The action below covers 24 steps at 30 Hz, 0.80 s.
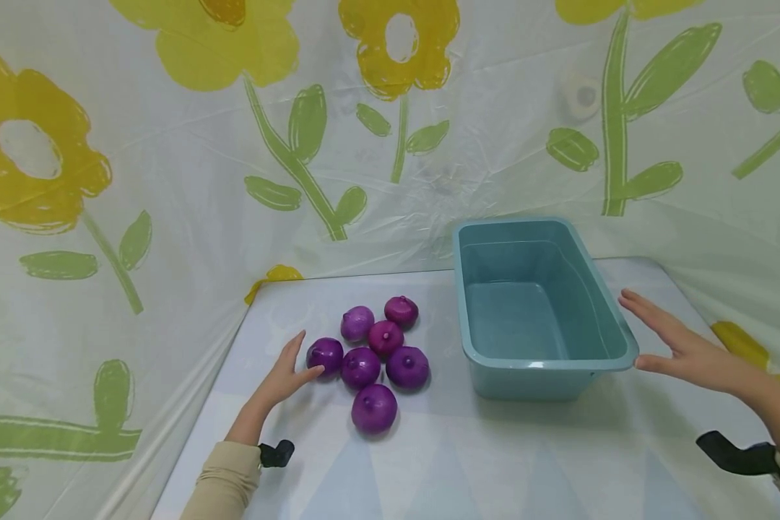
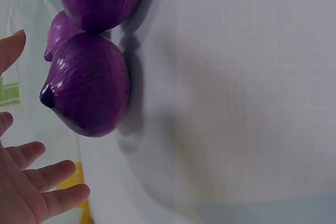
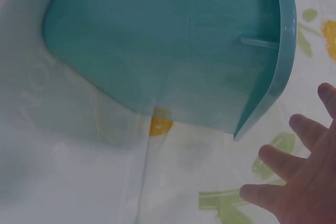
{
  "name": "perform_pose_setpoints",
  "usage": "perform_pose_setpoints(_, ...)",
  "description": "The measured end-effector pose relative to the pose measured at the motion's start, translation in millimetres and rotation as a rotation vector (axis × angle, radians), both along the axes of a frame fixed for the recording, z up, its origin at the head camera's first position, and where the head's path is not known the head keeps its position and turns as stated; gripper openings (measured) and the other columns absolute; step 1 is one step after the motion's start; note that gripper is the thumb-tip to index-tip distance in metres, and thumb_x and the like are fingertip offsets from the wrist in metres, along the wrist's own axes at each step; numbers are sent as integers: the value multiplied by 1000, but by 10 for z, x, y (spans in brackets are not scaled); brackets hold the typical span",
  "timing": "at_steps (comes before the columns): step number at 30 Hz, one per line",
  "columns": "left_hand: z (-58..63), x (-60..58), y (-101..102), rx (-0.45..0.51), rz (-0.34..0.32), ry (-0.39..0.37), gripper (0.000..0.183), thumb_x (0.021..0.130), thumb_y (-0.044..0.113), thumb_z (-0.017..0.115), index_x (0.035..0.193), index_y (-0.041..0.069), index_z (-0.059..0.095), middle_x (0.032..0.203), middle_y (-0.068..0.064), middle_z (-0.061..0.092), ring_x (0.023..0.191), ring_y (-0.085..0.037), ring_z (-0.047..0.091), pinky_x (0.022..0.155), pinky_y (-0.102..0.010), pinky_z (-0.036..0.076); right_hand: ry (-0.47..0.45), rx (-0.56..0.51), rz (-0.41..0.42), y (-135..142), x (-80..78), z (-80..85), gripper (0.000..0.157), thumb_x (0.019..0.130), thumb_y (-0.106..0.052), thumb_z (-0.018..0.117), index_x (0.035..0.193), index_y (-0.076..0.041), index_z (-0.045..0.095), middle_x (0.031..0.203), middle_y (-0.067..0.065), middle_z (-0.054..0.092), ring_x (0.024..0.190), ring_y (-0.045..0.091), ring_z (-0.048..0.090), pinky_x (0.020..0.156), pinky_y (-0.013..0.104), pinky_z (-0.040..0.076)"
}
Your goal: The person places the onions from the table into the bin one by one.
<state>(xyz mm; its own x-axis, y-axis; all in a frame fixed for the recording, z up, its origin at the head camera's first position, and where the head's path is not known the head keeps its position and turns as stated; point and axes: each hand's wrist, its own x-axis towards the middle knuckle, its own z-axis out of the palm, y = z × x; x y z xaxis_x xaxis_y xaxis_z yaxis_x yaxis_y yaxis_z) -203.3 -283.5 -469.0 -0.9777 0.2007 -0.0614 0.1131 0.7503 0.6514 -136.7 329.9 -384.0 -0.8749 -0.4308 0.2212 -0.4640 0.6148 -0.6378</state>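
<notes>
Several purple onions lie in a cluster left of centre in the head view, the front one nearest the person. My left hand is beside the leftmost onion, its fingers spread and holding nothing. In the left wrist view a gap shows between the spread fingers and the closest onion. On the right stands a blue-green plastic tub with nothing inside. Just off its right rim hovers my right hand, fingers extended and holding nothing. The right wrist view shows those fingers apart from the tub's side.
Both the onions and the tub rest on a white table with pale blue triangles. A flower-printed plastic sheet hangs behind and at the sides. Black straps sit on both wrists.
</notes>
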Motion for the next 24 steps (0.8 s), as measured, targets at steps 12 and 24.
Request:
perform_pose_setpoints(12,-71,-84,75,52,36,-40,89,84,34,64,146,1,9,148,-26,12,136,-42,11,108,-55,14,-19,-32,37,-76,9,-22,83,78,-6,63,146,-7,16,150,-19,2,125,-19,4,79,81,12)
perform_pose_setpoints(24,-147,-146,179,113,90,-31,84,82,26,68,145,2,17,146,-28,19,134,-44,17,105,-58,19,-37,-5,6,-118,-40,-98,85,76,-9,65,146,-10,17,144,-28,5,118,-23,9,72,77,28)
